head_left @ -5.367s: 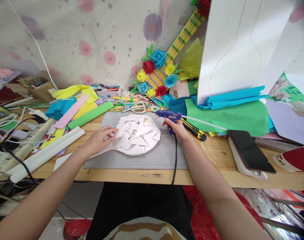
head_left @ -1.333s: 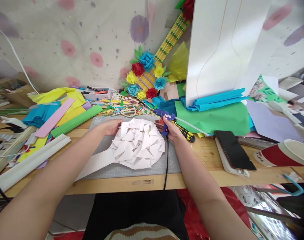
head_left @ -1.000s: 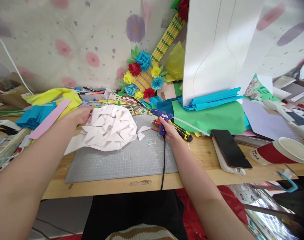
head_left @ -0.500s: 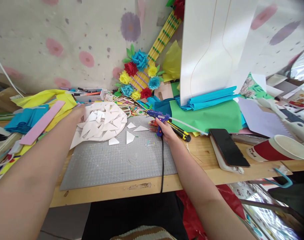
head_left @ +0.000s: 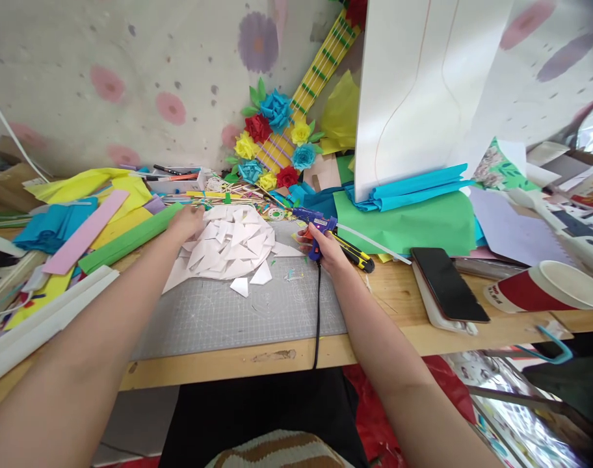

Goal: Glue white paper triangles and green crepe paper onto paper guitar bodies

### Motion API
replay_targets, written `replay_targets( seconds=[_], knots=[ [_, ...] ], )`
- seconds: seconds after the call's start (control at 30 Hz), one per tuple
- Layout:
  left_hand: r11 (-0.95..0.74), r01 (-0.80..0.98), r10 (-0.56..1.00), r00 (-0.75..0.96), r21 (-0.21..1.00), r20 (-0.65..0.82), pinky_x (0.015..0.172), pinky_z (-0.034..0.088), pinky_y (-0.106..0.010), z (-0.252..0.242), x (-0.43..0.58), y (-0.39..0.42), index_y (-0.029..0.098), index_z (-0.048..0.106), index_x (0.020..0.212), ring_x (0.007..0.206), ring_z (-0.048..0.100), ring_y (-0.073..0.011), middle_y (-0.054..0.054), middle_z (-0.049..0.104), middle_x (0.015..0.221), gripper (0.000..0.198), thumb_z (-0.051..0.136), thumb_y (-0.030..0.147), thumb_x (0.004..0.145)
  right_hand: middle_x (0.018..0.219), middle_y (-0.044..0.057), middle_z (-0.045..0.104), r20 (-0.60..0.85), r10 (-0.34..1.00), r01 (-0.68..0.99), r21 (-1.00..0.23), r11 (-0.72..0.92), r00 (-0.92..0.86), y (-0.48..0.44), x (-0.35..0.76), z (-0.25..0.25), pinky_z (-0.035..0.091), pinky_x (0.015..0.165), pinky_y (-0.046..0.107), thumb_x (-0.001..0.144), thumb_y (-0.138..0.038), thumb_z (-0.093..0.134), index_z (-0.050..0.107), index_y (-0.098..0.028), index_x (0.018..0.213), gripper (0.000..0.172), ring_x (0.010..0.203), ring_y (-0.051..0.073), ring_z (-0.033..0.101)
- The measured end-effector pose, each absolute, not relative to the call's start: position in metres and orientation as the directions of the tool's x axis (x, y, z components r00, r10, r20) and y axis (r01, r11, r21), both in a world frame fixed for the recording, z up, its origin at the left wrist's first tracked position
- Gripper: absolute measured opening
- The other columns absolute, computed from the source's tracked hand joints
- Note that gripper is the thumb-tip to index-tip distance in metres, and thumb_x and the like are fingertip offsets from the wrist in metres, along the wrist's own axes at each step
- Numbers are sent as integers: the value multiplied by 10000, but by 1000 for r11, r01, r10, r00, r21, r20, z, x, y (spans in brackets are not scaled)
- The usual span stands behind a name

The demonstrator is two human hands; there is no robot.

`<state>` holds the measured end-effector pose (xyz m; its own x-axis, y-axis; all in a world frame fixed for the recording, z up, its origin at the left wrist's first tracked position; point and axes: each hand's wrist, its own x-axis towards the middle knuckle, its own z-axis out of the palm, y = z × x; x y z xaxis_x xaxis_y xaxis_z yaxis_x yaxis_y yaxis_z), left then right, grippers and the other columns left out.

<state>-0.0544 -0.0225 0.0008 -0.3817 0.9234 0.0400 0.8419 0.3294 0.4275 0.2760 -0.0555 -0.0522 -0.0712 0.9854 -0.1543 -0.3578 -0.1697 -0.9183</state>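
A white paper piece covered in glued white triangles (head_left: 225, 246) lies on the far left part of the grey cutting mat (head_left: 248, 315). My left hand (head_left: 186, 221) holds its far left edge, fingers curled on it. A few loose white triangles (head_left: 250, 281) lie on the mat beside it. My right hand (head_left: 326, 250) grips a blue hot glue gun (head_left: 315, 224) at the mat's far right corner, nozzle pointing left toward the paper piece. Its black cord (head_left: 318, 312) runs down over the table's front edge.
A yellow-black utility knife (head_left: 357, 257) lies right of the glue gun. A dark phone (head_left: 448, 283) and a red paper cup (head_left: 540, 296) lie to the right. Coloured paper, a green roll (head_left: 125, 238), white foam strips (head_left: 38, 325) and a paper-flower guitar (head_left: 287, 140) crowd the back and left.
My left hand lifted the triangle-covered paper off the mat toward the left, then brought it back down on the mat. A few triangles fell loose. The right hand stayed on the glue gun.
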Motion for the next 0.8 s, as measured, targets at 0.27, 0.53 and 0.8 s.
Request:
replay_targets(
  seconds=[0.27,0.53,0.8],
  knots=[
    [-156,942,966,82,298,247,880,423,-351,-9,38,-99,188,634,931,990,564,-240,-75,633,979,173,599,287,794,691,1,658,-172,984,-300,-941,-154,35,-51,277,-56,506,448,184,695,-510,720,552,-190,741,364,494,75,574],
    [-330,927,936,295,181,194,833,421,-423,-36,84,-151,195,625,1063,978,561,-290,-106,629,997,327,675,311,762,704,3,656,-145,989,-289,-949,-128,39,-54,278,-53,480,438,185,661,-529,731,548,-191,701,386,478,65,542],
    [-391,886,914,340,251,223,878,439,-405,-43,80,-155,191,637,1068,1011,552,-262,-94,630,1073,273,618,227,798,705,1,653,-127,989,-305,-947,-98,77,-57,275,-53,458,429,180,614,-567,737,557,-189,710,429,472,56,514]
  ],
)
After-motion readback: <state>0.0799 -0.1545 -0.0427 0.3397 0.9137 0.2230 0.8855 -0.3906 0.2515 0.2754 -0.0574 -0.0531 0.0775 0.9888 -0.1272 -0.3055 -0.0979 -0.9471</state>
